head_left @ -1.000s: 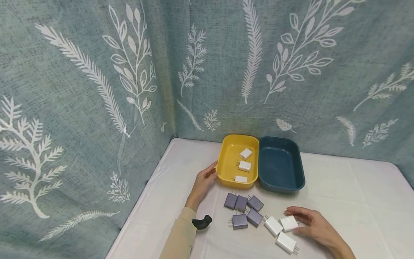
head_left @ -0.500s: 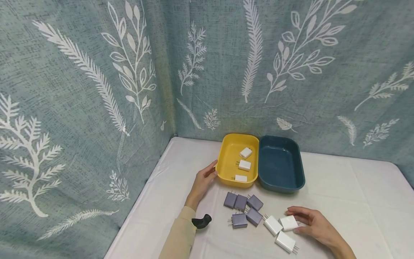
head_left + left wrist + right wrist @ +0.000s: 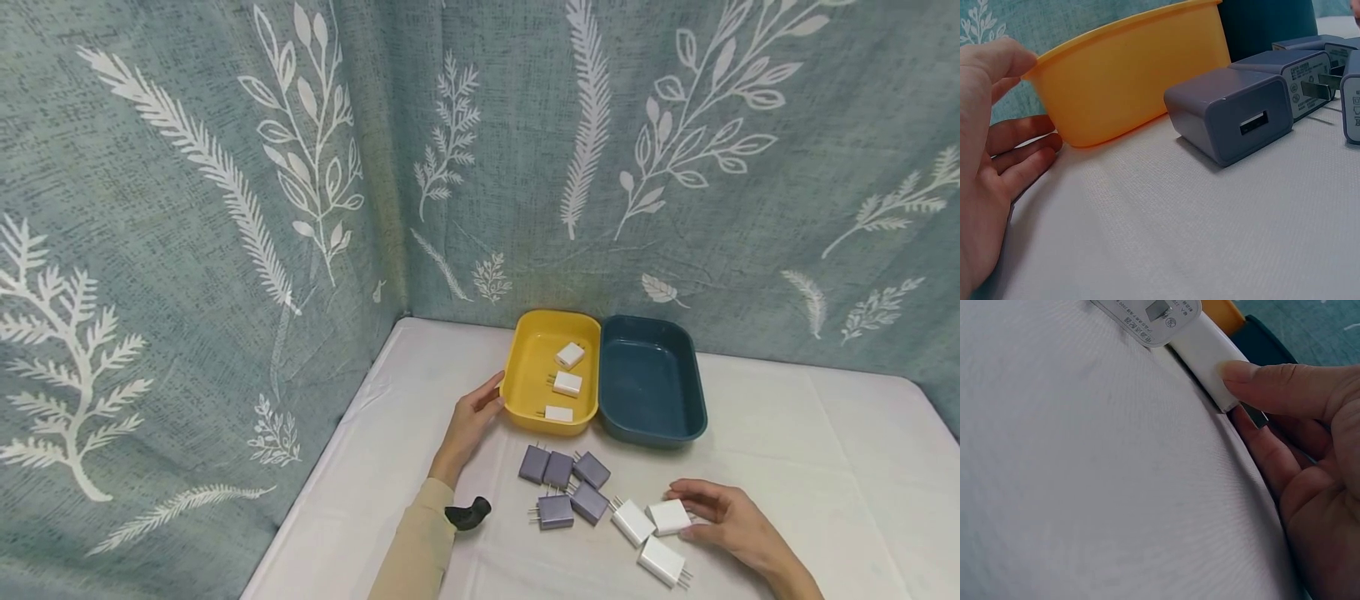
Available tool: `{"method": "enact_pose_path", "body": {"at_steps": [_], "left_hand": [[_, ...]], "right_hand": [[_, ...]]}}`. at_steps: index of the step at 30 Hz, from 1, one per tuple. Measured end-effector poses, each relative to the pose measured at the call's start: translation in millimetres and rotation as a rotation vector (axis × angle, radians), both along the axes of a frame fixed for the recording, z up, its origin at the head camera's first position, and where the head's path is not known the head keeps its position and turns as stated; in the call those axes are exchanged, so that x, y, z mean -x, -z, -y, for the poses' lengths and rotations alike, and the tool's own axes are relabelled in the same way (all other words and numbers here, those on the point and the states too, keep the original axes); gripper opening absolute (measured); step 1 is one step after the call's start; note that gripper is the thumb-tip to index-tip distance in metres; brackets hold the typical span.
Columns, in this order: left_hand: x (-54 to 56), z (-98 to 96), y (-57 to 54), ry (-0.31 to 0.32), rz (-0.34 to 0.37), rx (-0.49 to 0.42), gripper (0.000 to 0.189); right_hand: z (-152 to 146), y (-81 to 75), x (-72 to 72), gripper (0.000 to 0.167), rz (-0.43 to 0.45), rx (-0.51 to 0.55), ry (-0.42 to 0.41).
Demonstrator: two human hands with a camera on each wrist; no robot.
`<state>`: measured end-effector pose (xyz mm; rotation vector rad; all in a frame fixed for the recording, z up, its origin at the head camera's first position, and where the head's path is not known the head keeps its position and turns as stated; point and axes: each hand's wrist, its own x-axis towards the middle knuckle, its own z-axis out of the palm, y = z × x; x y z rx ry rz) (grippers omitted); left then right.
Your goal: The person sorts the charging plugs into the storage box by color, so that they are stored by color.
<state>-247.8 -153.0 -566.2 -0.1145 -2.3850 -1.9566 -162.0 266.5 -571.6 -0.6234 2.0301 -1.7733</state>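
Observation:
My left hand (image 3: 469,421) rests against the outside of the yellow tray (image 3: 512,408); in the left wrist view its thumb touches the rim and its loosely bent fingers lie by the outer wall. Several white chargers lie about, some inside that tray. At the table's front right, my right hand (image 3: 731,523) pinches a white charger (image 3: 668,517), thumb on its near side; the right wrist view shows the thumb (image 3: 1254,378) pressing it near its prongs. Two more white chargers, one upper (image 3: 633,523) and one lower (image 3: 664,561), lie beside it on the cloth.
A dark blue tray (image 3: 691,400) stands against the yellow one. Several purple-grey chargers (image 3: 555,512) lie in front of the trays, prongs pointing various ways. A black curved object (image 3: 468,514) is at the left wrist. Patterned curtains (image 3: 517,167) stand behind the white table.

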Motion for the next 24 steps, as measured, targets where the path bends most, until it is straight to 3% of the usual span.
{"method": "enact_pose_path", "body": {"at_steps": [9,17,24], "left_hand": [[0.3,0.7,-1.3,0.008,0.016,-0.022,0.047],[-14.4,-1.3,-28.4,0.033,0.026,-0.012,0.048],[-15.0,-0.7,-30.0,0.047,0.026,-0.023,0.048]], "right_hand": [[1.5,-0.1,-1.3,0.064,0.017,-0.014,0.044],[2.6,-1.9,-3.8,0.067,0.046,-0.023,0.083],[4.6,-3.6,-4.6,0.070,0.090,-0.037,0.139]]}}
